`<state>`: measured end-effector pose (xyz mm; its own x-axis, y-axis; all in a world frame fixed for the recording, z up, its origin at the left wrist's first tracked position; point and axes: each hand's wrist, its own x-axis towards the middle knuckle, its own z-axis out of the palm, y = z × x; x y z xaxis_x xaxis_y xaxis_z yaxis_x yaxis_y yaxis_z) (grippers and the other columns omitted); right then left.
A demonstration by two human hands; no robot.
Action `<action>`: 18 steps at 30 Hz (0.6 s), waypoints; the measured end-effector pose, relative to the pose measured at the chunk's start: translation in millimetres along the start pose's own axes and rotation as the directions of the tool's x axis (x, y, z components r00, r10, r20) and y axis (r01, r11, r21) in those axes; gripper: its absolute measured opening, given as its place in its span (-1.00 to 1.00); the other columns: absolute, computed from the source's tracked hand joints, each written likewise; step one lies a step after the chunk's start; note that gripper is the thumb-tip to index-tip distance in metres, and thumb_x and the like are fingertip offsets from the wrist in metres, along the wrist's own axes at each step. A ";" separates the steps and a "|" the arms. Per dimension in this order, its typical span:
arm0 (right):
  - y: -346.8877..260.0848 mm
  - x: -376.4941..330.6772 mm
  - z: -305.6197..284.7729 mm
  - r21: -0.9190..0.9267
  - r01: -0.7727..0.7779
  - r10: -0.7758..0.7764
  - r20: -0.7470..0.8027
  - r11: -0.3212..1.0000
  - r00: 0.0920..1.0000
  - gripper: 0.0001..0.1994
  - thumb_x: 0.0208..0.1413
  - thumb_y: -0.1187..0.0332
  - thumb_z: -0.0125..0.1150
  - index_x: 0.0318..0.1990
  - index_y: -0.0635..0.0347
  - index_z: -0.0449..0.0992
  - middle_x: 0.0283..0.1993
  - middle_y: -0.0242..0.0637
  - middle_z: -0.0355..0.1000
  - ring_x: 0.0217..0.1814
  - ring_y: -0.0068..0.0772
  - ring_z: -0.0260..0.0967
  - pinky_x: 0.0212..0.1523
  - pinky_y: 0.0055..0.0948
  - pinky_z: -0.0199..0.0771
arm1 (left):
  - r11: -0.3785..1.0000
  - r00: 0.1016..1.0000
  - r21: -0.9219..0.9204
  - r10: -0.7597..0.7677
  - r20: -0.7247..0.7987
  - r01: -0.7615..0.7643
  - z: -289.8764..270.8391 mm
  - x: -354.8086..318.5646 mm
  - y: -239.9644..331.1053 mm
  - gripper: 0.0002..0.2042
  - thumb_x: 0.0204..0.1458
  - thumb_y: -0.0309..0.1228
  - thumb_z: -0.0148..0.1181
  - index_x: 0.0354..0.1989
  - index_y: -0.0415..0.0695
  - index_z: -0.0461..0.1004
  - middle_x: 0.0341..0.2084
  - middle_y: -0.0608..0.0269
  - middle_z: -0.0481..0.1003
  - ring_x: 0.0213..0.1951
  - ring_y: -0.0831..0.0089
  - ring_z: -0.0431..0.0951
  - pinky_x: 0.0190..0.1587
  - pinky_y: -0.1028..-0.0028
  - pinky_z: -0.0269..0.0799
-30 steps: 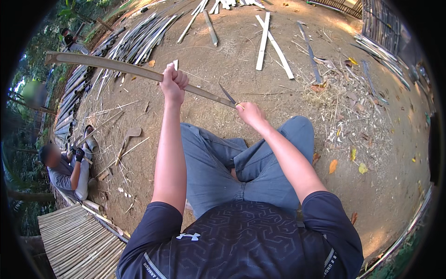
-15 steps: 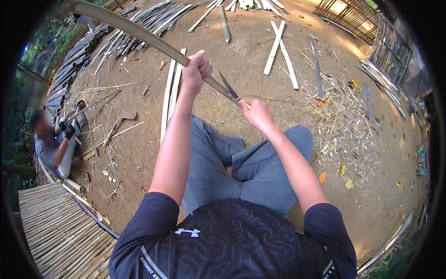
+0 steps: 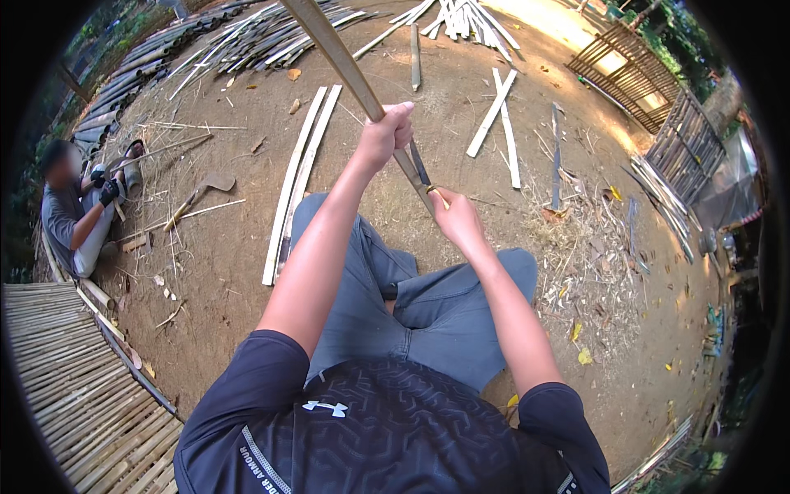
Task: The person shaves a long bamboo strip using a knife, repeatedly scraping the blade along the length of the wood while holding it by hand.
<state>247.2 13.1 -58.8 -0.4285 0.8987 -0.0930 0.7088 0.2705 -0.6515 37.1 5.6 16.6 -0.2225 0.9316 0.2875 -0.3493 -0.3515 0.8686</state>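
While left hand (image 3: 384, 137) clenches strip (image 3: 339, 58) over open dirt (image 3: 447, 111), right hand (image 3: 458, 222) grips knife (image 3: 420, 166).

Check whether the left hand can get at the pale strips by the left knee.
Probably not as is: the left hand is closed around the long strip. Once freed, likely yes: the pale strips lie nearby, mostly uncovered.

We see brown dirt ground (image 3: 222, 321). On the left, two long pale strips (image 3: 293, 186) lie side by side, and past them we spot a wide-headed tool (image 3: 217, 180). To the right, two crossed strips (image 3: 501, 99) lie near wood bits (image 3: 605, 267). Far away we see a pale pile of strips (image 3: 469, 18).
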 end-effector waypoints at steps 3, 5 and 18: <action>7.7 2.7 4.1 -0.082 -0.019 0.020 0.014 0.996 1.000 -0.66 0.27 0.02 0.05 -0.07 -0.02 0.63 -0.21 0.03 0.57 -0.08 0.16 0.52 -0.10 -0.01 0.48 | 0.999 0.997 -0.013 0.028 -0.072 -0.029 -3.6 -0.4 3.2 -0.51 0.25 -0.23 0.02 -0.72 0.03 0.01 -0.81 0.52 -0.03 -0.74 0.63 -0.07 -0.64 0.46 -0.18; 9.8 -4.9 10.2 -0.063 0.051 -0.056 -0.072 0.997 0.996 -0.66 0.27 0.03 0.04 -0.07 -0.02 0.63 -0.22 0.02 0.58 -0.09 0.16 0.52 -0.11 -0.01 0.48 | 0.995 0.981 -0.001 0.094 -0.168 -0.095 2.3 -3.9 0.4 -0.51 0.26 -0.21 0.01 -0.72 0.02 0.00 -0.81 0.52 -0.03 -0.74 0.64 -0.07 -0.65 0.47 -0.20; 16.8 -3.4 38.3 0.091 -0.016 0.024 -0.097 0.996 0.995 -0.65 0.26 0.00 0.07 -0.03 -0.03 0.59 -0.26 0.04 0.57 -0.12 0.20 0.52 -0.17 -0.01 0.49 | 0.982 0.891 0.008 0.176 -0.418 -0.191 4.0 10.7 -7.0 -0.56 0.25 -0.20 0.03 -0.65 0.04 0.01 -0.79 0.52 0.02 -0.76 0.66 -0.03 -0.68 0.49 -0.19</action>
<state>239.1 1.4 -98.2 -0.3546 0.9343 -0.0354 0.6615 0.2239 -0.7157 40.8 18.4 15.2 -0.6401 0.7295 0.2409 -0.2932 -0.5218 0.8011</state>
